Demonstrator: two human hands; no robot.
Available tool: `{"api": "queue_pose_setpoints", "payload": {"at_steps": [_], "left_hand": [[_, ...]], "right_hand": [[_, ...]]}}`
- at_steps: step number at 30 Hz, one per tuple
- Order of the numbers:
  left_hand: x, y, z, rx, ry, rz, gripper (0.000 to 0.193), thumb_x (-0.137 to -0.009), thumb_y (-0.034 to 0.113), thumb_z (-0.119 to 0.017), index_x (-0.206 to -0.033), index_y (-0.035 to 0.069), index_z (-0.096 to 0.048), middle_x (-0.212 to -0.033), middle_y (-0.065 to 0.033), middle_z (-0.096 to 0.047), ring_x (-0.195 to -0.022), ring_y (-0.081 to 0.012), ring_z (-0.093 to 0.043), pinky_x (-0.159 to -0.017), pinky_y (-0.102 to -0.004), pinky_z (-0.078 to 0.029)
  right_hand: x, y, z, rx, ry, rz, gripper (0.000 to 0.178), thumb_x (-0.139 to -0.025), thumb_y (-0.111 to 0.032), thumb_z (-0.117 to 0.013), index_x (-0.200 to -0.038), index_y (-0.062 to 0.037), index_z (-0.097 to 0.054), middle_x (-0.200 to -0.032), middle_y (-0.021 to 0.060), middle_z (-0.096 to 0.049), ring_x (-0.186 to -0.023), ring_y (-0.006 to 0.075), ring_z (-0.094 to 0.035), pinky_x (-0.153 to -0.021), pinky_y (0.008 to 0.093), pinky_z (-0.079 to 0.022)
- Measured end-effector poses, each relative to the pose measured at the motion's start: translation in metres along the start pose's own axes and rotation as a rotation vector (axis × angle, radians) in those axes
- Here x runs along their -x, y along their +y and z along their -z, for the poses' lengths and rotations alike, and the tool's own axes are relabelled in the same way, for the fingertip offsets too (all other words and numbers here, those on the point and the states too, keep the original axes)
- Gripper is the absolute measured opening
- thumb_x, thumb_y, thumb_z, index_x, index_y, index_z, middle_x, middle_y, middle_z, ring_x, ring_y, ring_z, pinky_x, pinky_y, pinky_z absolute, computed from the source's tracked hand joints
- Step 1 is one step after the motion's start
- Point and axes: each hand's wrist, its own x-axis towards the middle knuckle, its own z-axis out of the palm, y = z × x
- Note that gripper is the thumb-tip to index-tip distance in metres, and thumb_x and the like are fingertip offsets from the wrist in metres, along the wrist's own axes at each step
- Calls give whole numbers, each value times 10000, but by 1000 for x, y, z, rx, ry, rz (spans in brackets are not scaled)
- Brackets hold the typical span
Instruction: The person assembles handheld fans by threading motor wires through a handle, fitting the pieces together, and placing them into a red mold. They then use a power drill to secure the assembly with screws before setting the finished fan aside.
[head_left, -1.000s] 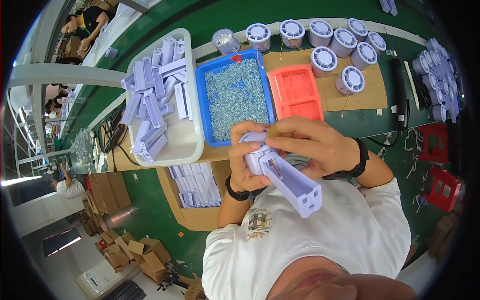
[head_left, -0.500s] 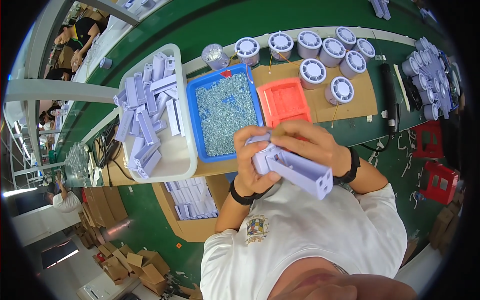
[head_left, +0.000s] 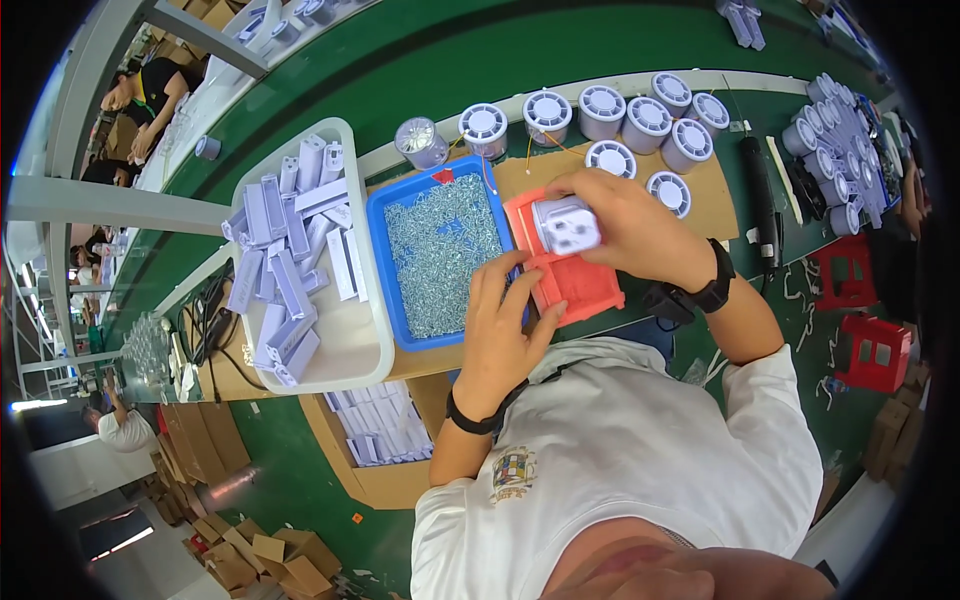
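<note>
My right hand (head_left: 640, 225) is closed around a lavender plastic housing (head_left: 567, 226), seen end-on with small holes in its face. The housing is over the far part of a shallow red tray (head_left: 585, 292); whether it touches the tray is hidden. Beside the tray's left edge is my left hand (head_left: 500, 325), its fingers spread and its fingertips at the rim. Left of that hand stands a blue tray (head_left: 376, 225) full of small silvery screws (head_left: 440, 270).
Several round lavender fan-like units (head_left: 646, 122) stand on cardboard (head_left: 715, 195) beyond the tray. A white bin (head_left: 345, 365) of long lavender parts (head_left: 290, 280) is at left. A black corded tool (head_left: 762, 200) lies at right; an open carton (head_left: 345, 480) sits below the bench.
Both hands held the housing close to my body before. My right hand has carried it away to the red tray and turned it end-on; my left hand has let go.
</note>
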Motion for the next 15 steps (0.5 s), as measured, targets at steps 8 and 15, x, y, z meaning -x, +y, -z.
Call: {"api": "queue_pose_setpoints", "payload": {"at_steps": [8,15], "left_hand": [[26,8,53,-83,186,15,229,-828,82,-767,-1028,13,-679,-1125,-147,-665,-1016,-346,-623,-904,-433,-506],[53,-65,228,-726,152,347,261,-855,151,-768,-1017,-37,-688,-965,-192,-707,-803,-372,-676,-754,-419,-543]], "right_hand": [[13,-36,10,166,-19,-84,760,-691,-52,-811,-1402,-48,-544,-1330,172,-587,-1269,400,-502,-1098,485,-373],[85,-43,81,433,26,-20,754,-704,108,-635,-1433,-38,-511,-1458,160,-504,-1367,392,-445,-1161,481,-335]]}}
